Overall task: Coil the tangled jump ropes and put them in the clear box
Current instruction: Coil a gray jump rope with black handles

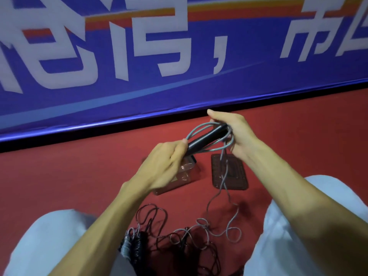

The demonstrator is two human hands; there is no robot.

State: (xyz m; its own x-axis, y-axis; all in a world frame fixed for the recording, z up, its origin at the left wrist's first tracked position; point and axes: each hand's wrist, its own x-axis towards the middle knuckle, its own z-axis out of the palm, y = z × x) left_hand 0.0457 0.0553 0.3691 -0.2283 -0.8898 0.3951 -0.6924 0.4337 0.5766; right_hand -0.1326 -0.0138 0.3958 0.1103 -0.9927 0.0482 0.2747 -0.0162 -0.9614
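Grey jump rope (223, 176) is looped around its black handles (207, 136), held up between both hands just above the clear box (185, 176). I see the left hand (165, 166) gripping one end of the handles and the right hand (237, 132) curled round the other end and the loops. A loose strand hangs past the lid (235, 172) beside the box, down to the tangled ropes (179, 236) on my side of the box.
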